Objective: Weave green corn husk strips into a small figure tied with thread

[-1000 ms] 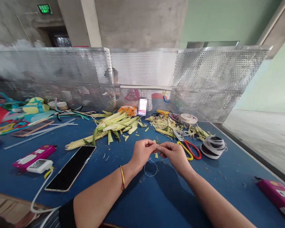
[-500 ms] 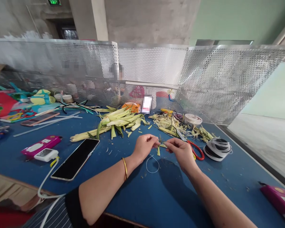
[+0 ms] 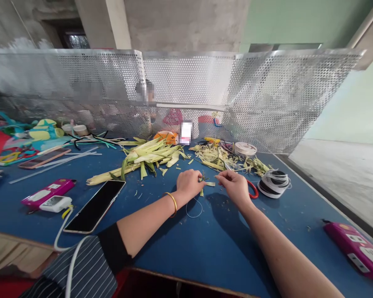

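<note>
Over the blue table my left hand (image 3: 189, 184), with a gold bangle at the wrist, is closed on a small piece of green corn husk (image 3: 209, 184). From beneath it hangs a loop of thin pale wire (image 3: 194, 211). A short gap to the right, my right hand (image 3: 235, 187) has thumb and forefinger pinched together. Whatever is between those fingertips is too small to make out. Red-handled scissors (image 3: 253, 189) lie partly hidden behind the right hand. Beyond my hands sit a bundle of corn husks (image 3: 152, 155) and a heap of shredded husk (image 3: 217, 156).
A phone (image 3: 96, 205) and a magenta device (image 3: 51, 192) with a white cable lie left. To the right stand a spool of white line (image 3: 274, 184) and another magenta device (image 3: 356, 250). A perforated metal screen (image 3: 186, 78) closes the back; a person is behind it.
My left hand has turned over more, its back now facing up. My right hand's fingertips have drawn a little away from the husk piece. The camera view has shifted slightly.
</note>
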Demonstrator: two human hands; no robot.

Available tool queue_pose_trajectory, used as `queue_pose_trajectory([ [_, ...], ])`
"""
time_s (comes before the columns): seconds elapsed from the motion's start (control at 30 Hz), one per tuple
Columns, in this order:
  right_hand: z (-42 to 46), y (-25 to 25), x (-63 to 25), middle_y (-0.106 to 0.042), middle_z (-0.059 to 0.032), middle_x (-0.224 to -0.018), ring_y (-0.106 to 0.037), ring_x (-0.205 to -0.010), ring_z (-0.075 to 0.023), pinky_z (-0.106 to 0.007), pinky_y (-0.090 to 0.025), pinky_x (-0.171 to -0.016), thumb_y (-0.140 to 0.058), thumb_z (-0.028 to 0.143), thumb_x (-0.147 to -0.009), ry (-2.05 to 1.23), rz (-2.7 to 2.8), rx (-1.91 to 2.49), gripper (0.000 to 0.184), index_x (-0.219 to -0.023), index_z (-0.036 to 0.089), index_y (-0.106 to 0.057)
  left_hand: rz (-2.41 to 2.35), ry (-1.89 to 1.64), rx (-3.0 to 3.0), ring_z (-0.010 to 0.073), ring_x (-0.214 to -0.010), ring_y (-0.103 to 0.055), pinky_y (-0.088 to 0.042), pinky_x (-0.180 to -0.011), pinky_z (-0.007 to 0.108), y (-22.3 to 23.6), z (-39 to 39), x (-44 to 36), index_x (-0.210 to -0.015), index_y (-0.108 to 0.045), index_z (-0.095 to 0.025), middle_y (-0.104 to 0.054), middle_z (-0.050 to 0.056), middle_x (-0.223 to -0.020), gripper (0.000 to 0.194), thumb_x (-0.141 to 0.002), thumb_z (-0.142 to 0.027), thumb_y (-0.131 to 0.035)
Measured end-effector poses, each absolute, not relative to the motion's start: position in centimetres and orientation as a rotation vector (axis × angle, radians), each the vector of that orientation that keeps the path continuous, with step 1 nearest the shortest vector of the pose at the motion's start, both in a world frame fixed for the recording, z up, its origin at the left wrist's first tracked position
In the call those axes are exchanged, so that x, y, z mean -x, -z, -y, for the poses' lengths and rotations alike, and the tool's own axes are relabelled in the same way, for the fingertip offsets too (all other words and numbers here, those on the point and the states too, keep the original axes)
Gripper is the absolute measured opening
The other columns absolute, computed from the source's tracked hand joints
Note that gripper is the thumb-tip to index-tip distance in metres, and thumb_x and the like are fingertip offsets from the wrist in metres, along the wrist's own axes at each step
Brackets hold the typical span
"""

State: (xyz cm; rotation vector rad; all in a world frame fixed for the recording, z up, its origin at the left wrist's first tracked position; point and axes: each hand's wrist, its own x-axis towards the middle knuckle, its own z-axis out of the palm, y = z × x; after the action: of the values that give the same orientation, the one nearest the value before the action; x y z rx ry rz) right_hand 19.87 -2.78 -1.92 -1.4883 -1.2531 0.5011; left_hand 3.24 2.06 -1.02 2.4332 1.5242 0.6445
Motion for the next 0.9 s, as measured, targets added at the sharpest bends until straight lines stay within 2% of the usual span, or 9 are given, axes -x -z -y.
queue_pose_trajectory([
  [0.17, 2.8, 1.7, -19.8, -0.06, 0.0003, -0.052, -0.05, -0.05, -0.0147, -0.028, -0.037, -0.052, -0.07, 0.048, -0.067, -0.504, 1.216, 1.466, 0.029, -0.064, 0.02, -0.065, -1.502, -0.642, -2.326, 0.0202, -0.078, -0.064, -0.041, -0.068, 0.029, 1.6, -3.0, -3.9, -0.073, -0.071, -0.023, -0.071, 0.003, -0.077, 0.012, -0.078, -0.032, -0.065],
  [0.27, 2.7, 1.5, -20.0, -0.061, 0.0001, -0.056, -0.055, -0.057, -0.0163, -0.027, -0.039, -0.055, -0.072, 0.047, -0.066, -0.562, 1.095, 1.374, 0.028, -0.067, 0.02, -0.065, -1.356, -0.829, -1.934, 0.0165, -0.072, -0.06, -0.04, -0.064, 0.026, 0.7, -2.8, -3.3, -0.073, -0.069, -0.02, -0.068, 0.003, -0.074, 0.013, -0.079, -0.03, -0.064],
  [0.33, 2.8, 1.3, -20.1, -0.063, -0.0008, -0.063, -0.057, -0.064, -0.017, -0.027, -0.041, -0.058, -0.074, 0.045, -0.065, -0.618, 1.015, 1.274, 0.027, -0.07, 0.02, -0.066, -1.129, -0.881, -1.463, 0.0135, -0.068, -0.058, -0.04, -0.061, 0.024, -0.3, -2.3, -2.4, -0.076, -0.068, -0.017, -0.067, 0.002, -0.074, 0.011, -0.079, -0.028, -0.066],
  [0.43, 3.4, 0.6, -19.6, -0.071, -0.0046, -0.083, -0.061, -0.081, -0.0198, -0.028, -0.044, -0.069, -0.078, 0.043, -0.063, -0.787, 1.0, 1.139, 0.026, -0.069, 0.02, -0.067, -0.812, -0.765, -0.915, 0.0114, -0.064, -0.058, -0.043, -0.06, 0.023, -1.2, -1.1, -0.9, -0.08, -0.068, -0.015, -0.065, 0.003, -0.072, 0.007, -0.081, -0.021, -0.064],
  [0.57, 4.6, 0.0, -18.0, -0.073, -0.0085, -0.105, -0.061, -0.106, -0.026, -0.034, -0.045, -0.086, -0.08, 0.042, -0.064, -1.069, 1.123, 1.055, 0.026, -0.068, 0.02, -0.067, -0.729, -0.736, -0.653, 0.0109, -0.063, -0.06, -0.046, -0.062, 0.022, -0.4, -0.1, 0.4, -0.082, -0.068, -0.013, -0.066, 0.003, -0.07, 0.006, -0.081, -0.013, -0.063],
  [0.7, 5.2, 0.2, -16.9, -0.074, -0.0062, -0.099, -0.063, -0.098, -0.0228, -0.035, -0.044, -0.09, -0.081, 0.04, -0.065, -1.185, 1.203, 1.051, 0.023, -0.068, 0.02, -0.069, -0.66, -0.714, -0.639, 0.0119, -0.063, -0.061, -0.046, -0.06, 0.022, 0.6, -0.4, 0.5, -0.085, -0.069, -0.012, -0.067, 0.005, -0.07, 0.008, -0.083, -0.011, -0.061],
  [0.9, 5.1, 0.5, -16.8, -0.067, -0.0005, -0.073, -0.056, -0.073, -0.015, -0.028, -0.044, -0.072, -0.08, 0.038, -0.067, -1.07, 1.253, 1.146, 0.02, -0.07, 0.021, -0.071, -0.688, -0.663, -0.64, 0.0102, -0.06, -0.059, -0.045, -0.059, 0.022, 0.7, -0.3, 0.2, -0.078, -0.066, -0.013, -0.065, 0.003, -0.067, 0.006, -0.082, -0.013, -0.062],
])
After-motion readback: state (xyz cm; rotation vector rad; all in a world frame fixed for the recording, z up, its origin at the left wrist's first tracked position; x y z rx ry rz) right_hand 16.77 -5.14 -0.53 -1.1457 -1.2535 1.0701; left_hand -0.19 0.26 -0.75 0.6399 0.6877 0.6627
